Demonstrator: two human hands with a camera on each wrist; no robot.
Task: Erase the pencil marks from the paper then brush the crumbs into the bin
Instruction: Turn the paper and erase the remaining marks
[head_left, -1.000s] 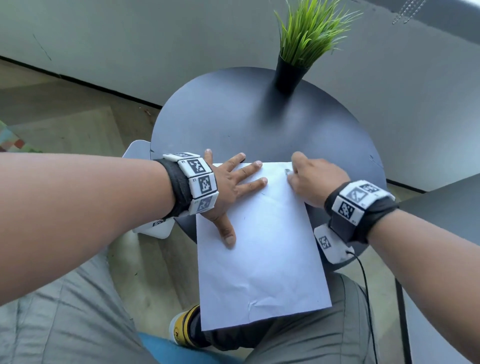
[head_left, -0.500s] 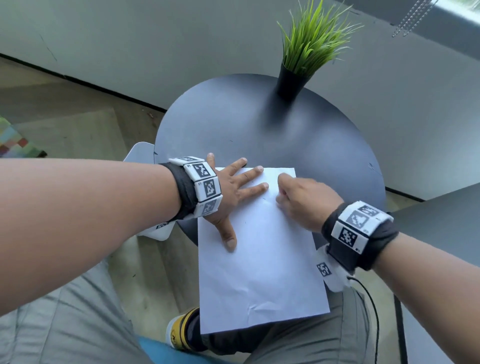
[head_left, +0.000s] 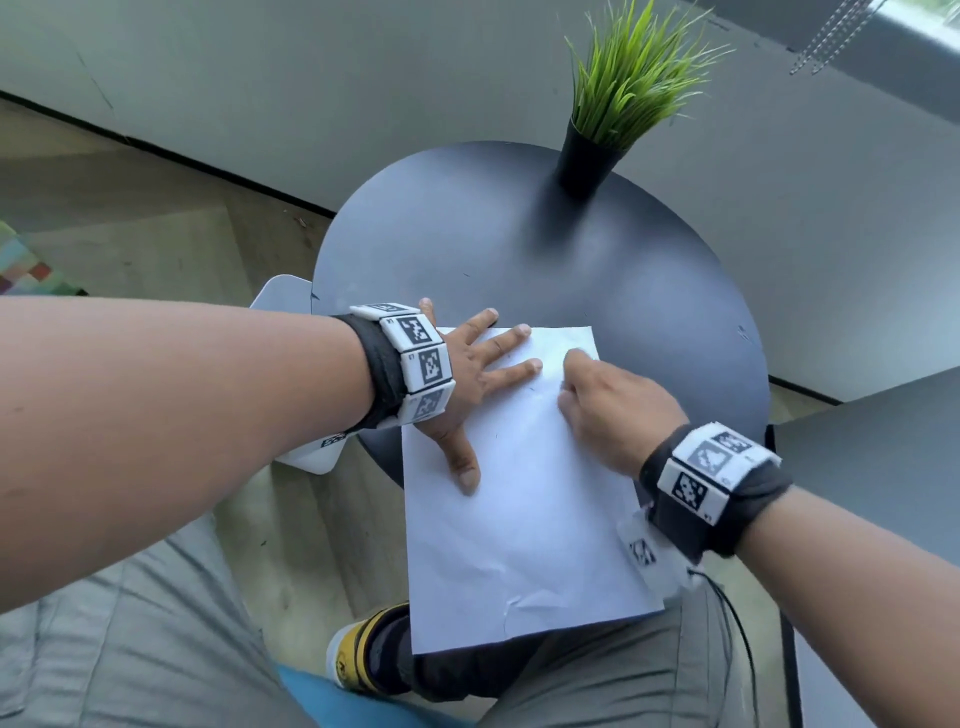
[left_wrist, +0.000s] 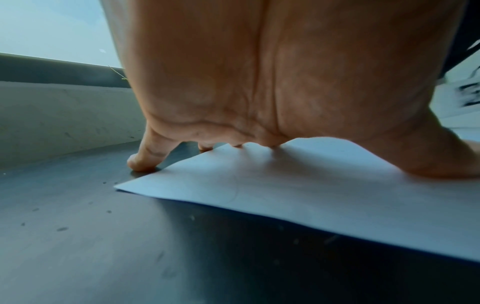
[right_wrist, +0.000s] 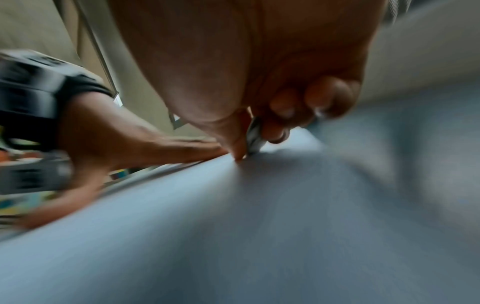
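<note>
A white sheet of paper (head_left: 519, 509) lies on the round dark table (head_left: 493, 244), its near half hanging over the edge above my lap. My left hand (head_left: 467, 374) presses flat on the sheet's left side with fingers spread; the little finger (left_wrist: 142, 160) rests on the table just off the paper (left_wrist: 311, 195). My right hand (head_left: 608, 400) sits curled on the upper right part of the sheet. In the right wrist view it pinches a small pale eraser (right_wrist: 255, 135) between thumb and fingers, its tip down on the paper (right_wrist: 259, 226). A few faint pencil marks (head_left: 531, 387) show beside the fingers.
A black pot (head_left: 584, 156) of green grass stands at the table's far side. A white object (head_left: 283, 301) shows past the table's left edge, partly behind my left wrist. Another grey surface (head_left: 883, 447) lies to the right. Dark specks dot the tabletop (left_wrist: 78, 226).
My right hand slid from the paper's far right corner leftward and nearer onto the sheet, then slightly back away. The left hand kept pressing in the same place.
</note>
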